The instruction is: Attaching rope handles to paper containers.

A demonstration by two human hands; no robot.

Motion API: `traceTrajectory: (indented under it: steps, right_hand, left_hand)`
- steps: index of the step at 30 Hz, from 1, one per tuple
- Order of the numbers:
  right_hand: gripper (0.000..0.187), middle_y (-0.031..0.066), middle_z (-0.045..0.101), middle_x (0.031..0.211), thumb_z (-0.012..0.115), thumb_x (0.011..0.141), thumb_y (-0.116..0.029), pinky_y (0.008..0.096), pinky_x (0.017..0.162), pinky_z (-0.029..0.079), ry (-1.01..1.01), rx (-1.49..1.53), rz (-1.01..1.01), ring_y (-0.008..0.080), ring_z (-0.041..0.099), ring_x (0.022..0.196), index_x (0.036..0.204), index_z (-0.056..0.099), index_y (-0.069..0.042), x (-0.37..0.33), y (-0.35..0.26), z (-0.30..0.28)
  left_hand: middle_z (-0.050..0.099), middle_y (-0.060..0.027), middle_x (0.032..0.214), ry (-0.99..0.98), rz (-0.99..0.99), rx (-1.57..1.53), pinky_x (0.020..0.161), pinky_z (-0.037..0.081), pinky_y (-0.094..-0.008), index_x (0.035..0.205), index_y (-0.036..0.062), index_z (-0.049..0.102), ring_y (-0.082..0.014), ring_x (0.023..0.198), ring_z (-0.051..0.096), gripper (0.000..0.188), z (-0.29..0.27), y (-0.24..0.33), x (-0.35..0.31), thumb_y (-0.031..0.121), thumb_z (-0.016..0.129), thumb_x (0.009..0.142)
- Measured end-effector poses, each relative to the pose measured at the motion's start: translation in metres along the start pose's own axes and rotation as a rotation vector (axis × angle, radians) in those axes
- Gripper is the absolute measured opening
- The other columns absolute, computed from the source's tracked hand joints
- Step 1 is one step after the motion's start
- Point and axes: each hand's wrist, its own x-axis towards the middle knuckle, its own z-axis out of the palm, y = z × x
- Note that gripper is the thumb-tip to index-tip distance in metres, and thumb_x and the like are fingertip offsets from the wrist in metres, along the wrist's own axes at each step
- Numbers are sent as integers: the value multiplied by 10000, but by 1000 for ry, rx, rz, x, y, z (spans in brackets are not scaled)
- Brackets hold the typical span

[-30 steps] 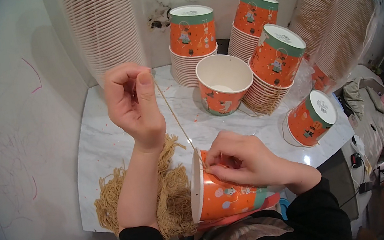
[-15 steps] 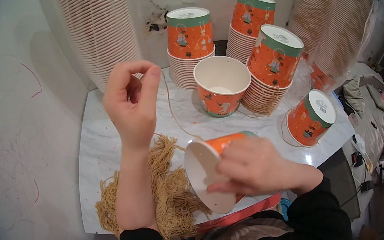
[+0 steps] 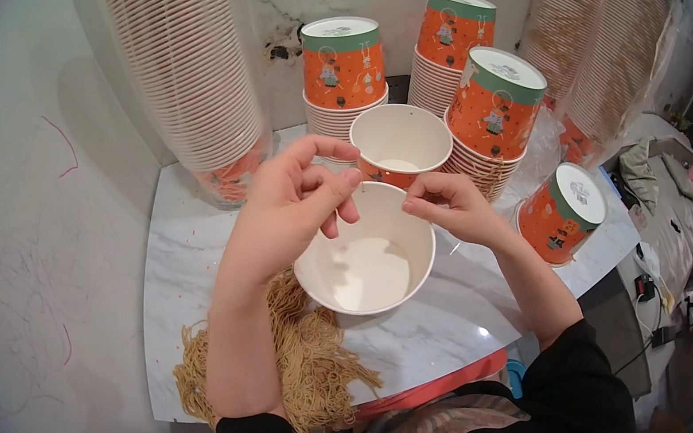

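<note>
A white-lined paper bucket [image 3: 368,271] stands mouth up in front of me, close to the cord pile. My left hand [image 3: 291,207] hovers at its upper left rim; thumb and forefinger are apart, the other fingers curl loosely, and no cord shows in it. Over the upper right rim, my right hand [image 3: 457,209] has thumb and forefinger pinched together. What lies in that pinch is too small to make out. Beside my left forearm lies a tangled pile of tan cords [image 3: 317,378], partly hidden by the arm.
Behind stands another upright orange bucket [image 3: 394,142]. Upside-down stacks of orange and green buckets [image 3: 342,65] line the back, and one inverted bucket [image 3: 553,221] sits at the right. Tall wrapped stacks [image 3: 186,70] rise at the back left and right. A wall [image 3: 40,262] borders the table's left.
The bucket has turned from lying on its side to mouth up. My left hand has lowered and moved right, its pinch opened. My right hand has risen to the bucket's far rim.
</note>
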Motion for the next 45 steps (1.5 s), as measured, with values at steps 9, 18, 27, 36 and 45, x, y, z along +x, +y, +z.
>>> traceTrajectory:
  steps: [9,18,27,36,45]
  right_hand:
    - [177,99,718,920,692,945,-141,295,760,548,33,-690,-83,171,707,857,1021,689,19,10,-48,10]
    - [189,68,711,1085,658,943,-24,307,924,521,-77,-84,-183,149,667,970,1121,695,26,17,-84,20]
    - [77,91,683,959,609,934,-12,312,821,525,234,-383,-277,190,666,913,992,649,21,29,-57,-34]
    - [99,101,682,958,607,937,-26,326,782,536,191,-421,-304,196,665,876,1022,635,15,28,-52,-34]
    - [86,114,654,944,594,935,-3,336,771,539,298,-341,-455,230,665,894,1016,616,16,25,-64,-13]
  left_hand:
    - [685,-31,813,-97,-61,-20,528,375,-174,1177,101,469,-29,610,533,213,2,-10,5,125,596,1007]
    - [695,-55,799,-122,-35,-99,501,365,-175,1105,104,456,-28,579,511,184,1,-10,5,110,608,1001]
    - [714,-60,816,-65,-65,232,524,454,-193,981,-13,709,-59,689,638,99,-36,6,-16,53,641,954]
    - [708,-69,1124,101,84,211,658,519,-193,1284,-10,608,-19,739,624,387,2,-4,2,20,702,910]
    - [709,-39,1000,-56,-77,90,643,500,-213,1095,-20,672,-57,813,650,155,21,-13,10,61,671,963]
